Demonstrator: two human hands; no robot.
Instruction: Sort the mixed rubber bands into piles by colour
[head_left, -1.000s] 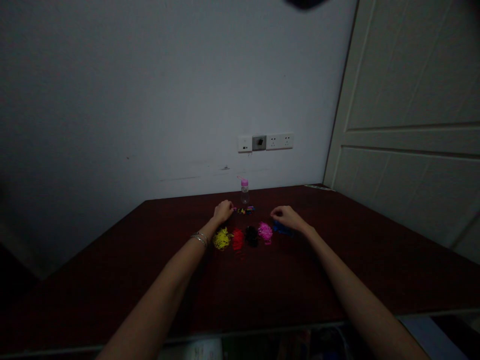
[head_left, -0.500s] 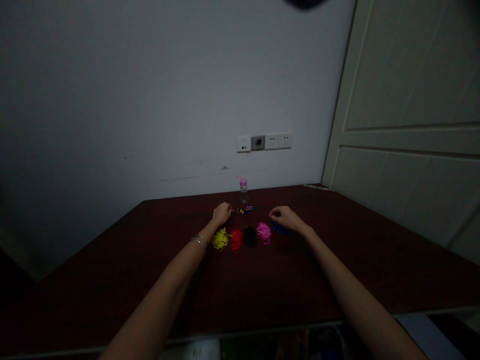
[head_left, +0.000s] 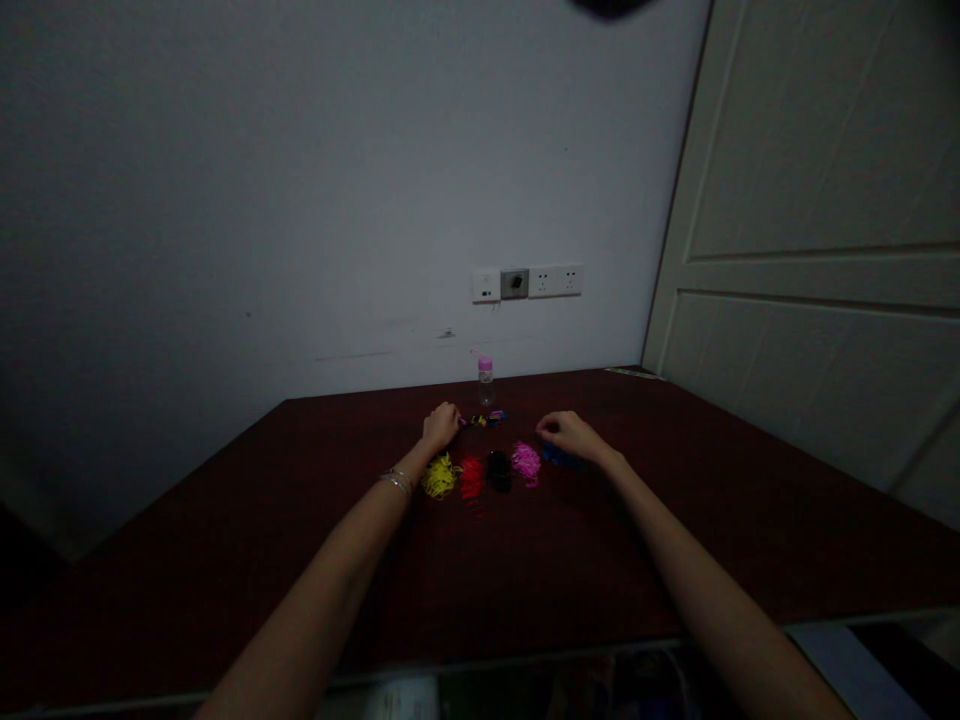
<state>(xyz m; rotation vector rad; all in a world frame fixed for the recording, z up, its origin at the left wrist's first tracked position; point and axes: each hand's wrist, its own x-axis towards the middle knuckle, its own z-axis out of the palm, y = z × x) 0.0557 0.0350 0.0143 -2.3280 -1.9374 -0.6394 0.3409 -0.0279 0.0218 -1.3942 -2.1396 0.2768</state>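
Note:
My left hand (head_left: 441,427) is closed, its fingertips at the left end of a small mixed-colour row of bands (head_left: 482,420). A bit of pink shows by those fingertips, but what they pinch is too small to make out. My right hand (head_left: 571,436) is curled with thumb and fingers together, just above a blue pile (head_left: 561,456); anything in its fingers is hidden. Between my forearms lie piles of what look like small rubber bands: yellow (head_left: 439,477), red (head_left: 472,478), black (head_left: 499,470) and pink (head_left: 526,463).
A small clear bottle (head_left: 486,388) with a pink cap stands behind the mixed bands. The dark red table (head_left: 480,580) meets a wall with sockets (head_left: 555,281). To the right is a pale panelled door (head_left: 810,270). Items sit below the table's front edge.
The view has shifted very slightly. Dark and pink bits now show nearer my left fingertips, at the left of the mixed row. My right hand has hardly moved.

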